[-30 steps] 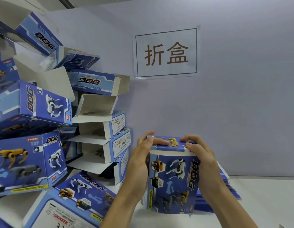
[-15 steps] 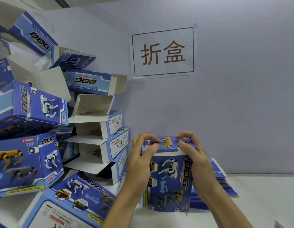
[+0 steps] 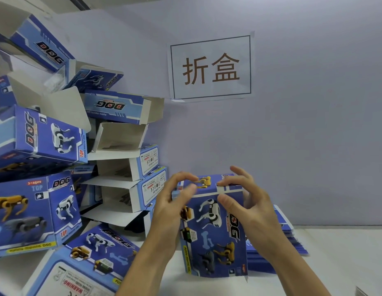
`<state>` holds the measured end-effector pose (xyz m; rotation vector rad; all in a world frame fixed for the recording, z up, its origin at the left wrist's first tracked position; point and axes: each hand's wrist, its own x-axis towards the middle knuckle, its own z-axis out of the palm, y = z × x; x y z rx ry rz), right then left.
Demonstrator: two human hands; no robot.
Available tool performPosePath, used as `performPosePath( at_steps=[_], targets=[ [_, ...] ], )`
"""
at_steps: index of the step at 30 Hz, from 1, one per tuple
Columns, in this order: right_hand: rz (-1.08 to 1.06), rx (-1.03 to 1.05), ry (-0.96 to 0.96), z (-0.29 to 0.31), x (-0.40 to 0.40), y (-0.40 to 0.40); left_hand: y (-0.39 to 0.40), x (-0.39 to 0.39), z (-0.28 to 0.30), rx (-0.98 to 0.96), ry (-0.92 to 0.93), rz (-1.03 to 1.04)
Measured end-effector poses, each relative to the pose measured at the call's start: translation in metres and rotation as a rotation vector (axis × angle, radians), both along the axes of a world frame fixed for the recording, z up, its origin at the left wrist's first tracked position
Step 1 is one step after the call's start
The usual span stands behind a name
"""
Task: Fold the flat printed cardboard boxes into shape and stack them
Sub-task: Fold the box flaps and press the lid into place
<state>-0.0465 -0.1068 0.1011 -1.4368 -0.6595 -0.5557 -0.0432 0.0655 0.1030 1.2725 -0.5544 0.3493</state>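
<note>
Closing the top flap, we hold the box (image 3: 213,227) upright between both hands: left hand (image 3: 171,208) and right hand (image 3: 247,201) curl over its upper edge. Left of them, folded boxes (image 3: 36,201) pile up; flats (image 3: 279,242) wait behind the right hand.

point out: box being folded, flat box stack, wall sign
box being folded (image 3: 215,236), head view, front printed panel
flat box stack (image 3: 292,238), head view, right edge behind the right wrist
wall sign (image 3: 210,68), head view, middle of the sheet
</note>
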Motion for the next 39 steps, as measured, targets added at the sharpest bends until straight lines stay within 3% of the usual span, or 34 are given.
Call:
performPosePath(
  at_steps=[4,12,20,30,39],
  targets=[
    [-0.071,0.036,-0.004,0.001,-0.001,0.002,0.002,0.0,-0.004,0.18,-0.074,0.142],
    [-0.034,0.116,-0.015,-0.004,0.005,-0.002,-0.006,0.001,-0.003,0.184,-0.157,0.257],
    [0.024,0.156,0.012,-0.006,0.008,0.0,0.0,-0.001,0.0,0.167,-0.097,0.172],
    [-0.134,0.054,-0.027,0.001,0.004,0.003,0.004,0.005,-0.001,0.166,-0.127,0.274],
    [-0.45,0.082,-0.049,0.009,0.002,-0.003,0.04,0.021,0.002,-0.043,0.004,0.439]
  ],
)
